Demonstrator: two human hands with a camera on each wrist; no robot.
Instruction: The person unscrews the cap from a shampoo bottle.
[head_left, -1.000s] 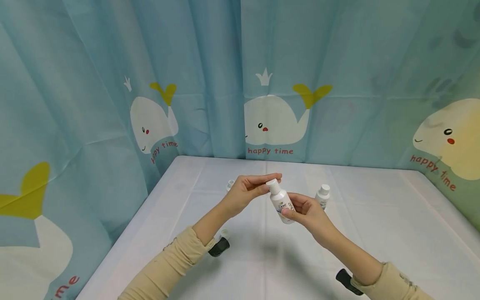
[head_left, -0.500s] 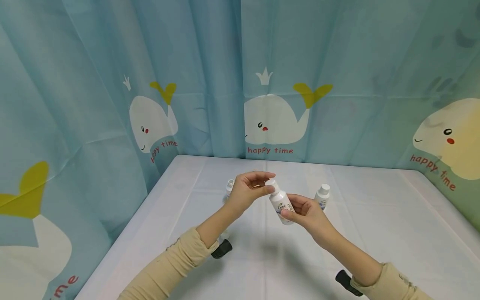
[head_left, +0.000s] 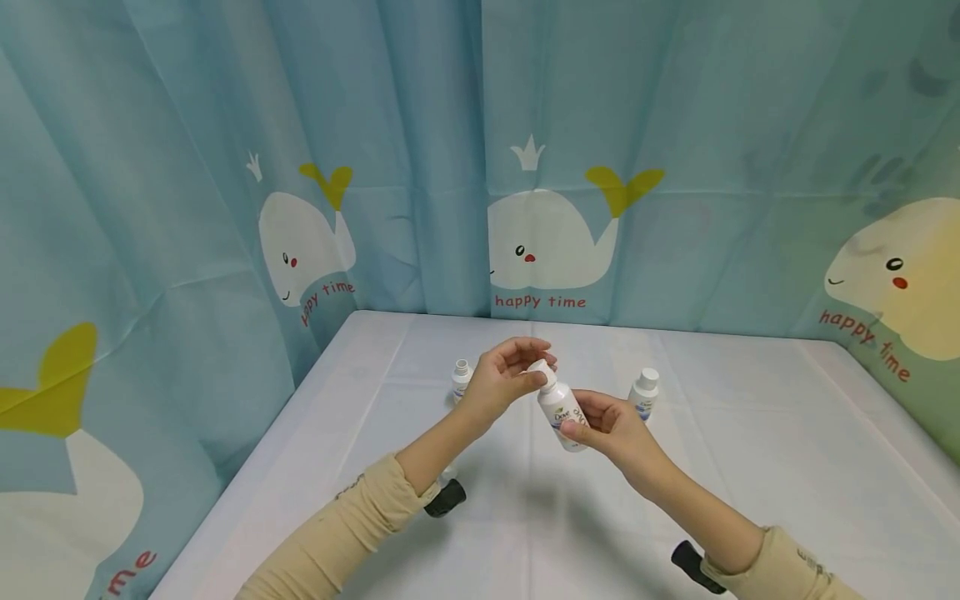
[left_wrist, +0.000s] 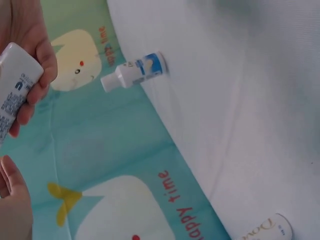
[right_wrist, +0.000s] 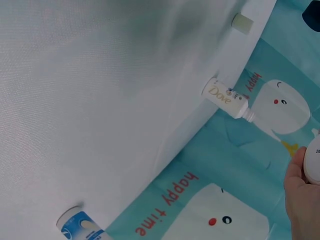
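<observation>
A white Dove bottle (head_left: 562, 415) is held up tilted above the table, its top leaning to the left. My right hand (head_left: 621, 437) grips its body, thumb in front and fingers behind. At the top, my left hand (head_left: 504, 385) pinches the white bottle cap (head_left: 542, 371) between thumb and curled fingers. The left wrist view shows the held bottle's printed back (left_wrist: 17, 82) in the right hand, with part of the left hand (left_wrist: 14, 200) below. Only the bottle's base (right_wrist: 314, 162) appears in the right wrist view.
Behind my left hand stands an uncapped Dove bottle (head_left: 461, 381). A capped bottle (head_left: 644, 394) stands to the right. A loose whitish cap (right_wrist: 242, 23) lies on the white table (head_left: 750, 417). A blue whale-print curtain (head_left: 420, 167) hangs behind the table and along its sides.
My left fingers have gone from stretched out over the cap to curled around it, and the left wrist has turned slightly. The right hand and bottle have barely moved.
</observation>
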